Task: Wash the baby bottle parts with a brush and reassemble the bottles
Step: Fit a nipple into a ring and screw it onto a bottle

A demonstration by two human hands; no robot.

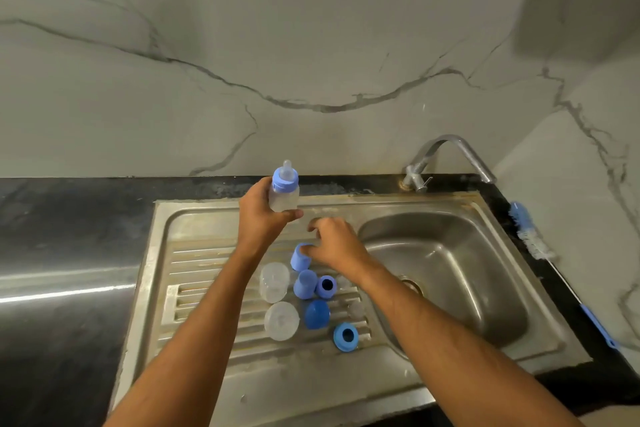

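Note:
My left hand [263, 218] grips a clear baby bottle [284, 196] fitted with a blue collar and teat, held upright above the steel drainboard [194, 253]. My right hand [332, 243] reaches down over a blue cap [300, 256] and its fingers touch the cap's top. On the ribbed board below lie two clear bottle bodies [274, 282] [281, 321], another blue cap [305, 284], a blue dome cap [317, 314] and two blue collar rings [326, 286] [345, 335]. Small clear teats [355, 308] lie beside them, hard to make out.
The sink basin [446, 274] with its drain lies to the right, under a steel tap [450, 159]. A blue-handled bottle brush [533, 236] rests on the black counter [69, 218] edge at far right. A marble wall rises behind.

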